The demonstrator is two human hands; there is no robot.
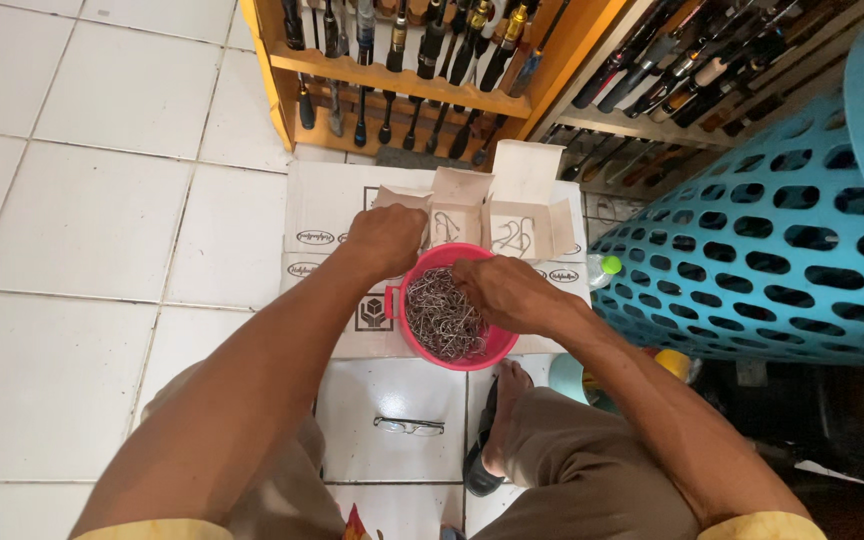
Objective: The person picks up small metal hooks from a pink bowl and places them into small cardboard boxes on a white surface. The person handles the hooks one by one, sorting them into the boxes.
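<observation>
Flattened white cardboard sheet (327,200) on white floor tiles (82,220), printed with small dark oval logos along near edge and a square black handling symbol at near left, partly under bowl. Two small open cardboard boxes on sheet's far half: left box (452,215) and right box (522,228), flaps up, pale brown inside, each with dark hook-shaped drawing on inner panel.

Pink plastic bowl (500,345) at near edge of sheet, round, smooth rim, small tab handle on left side. Filled with heap of thin metal hooks (442,320), grey, shiny, tangled wire shapes.

Left hand (387,240) above bowl's far left rim, just before left box, fingers curled tight into pinch; item pinched too small to tell. Right hand (502,290) over bowl's right rim, fingertips down in hook heap, closed on a few hooks.

Blue plastic basket (772,260) at right, perforated with oval holes. Clear bottle with green cap (602,268) between basket and sheet's right edge. Wooden rack of fishing rods (402,70) beyond far edge, orange-brown varnish, dark handles. Eyeglasses (409,426) on tile near knees. Bare foot in dark sandal (487,440) beside them.
</observation>
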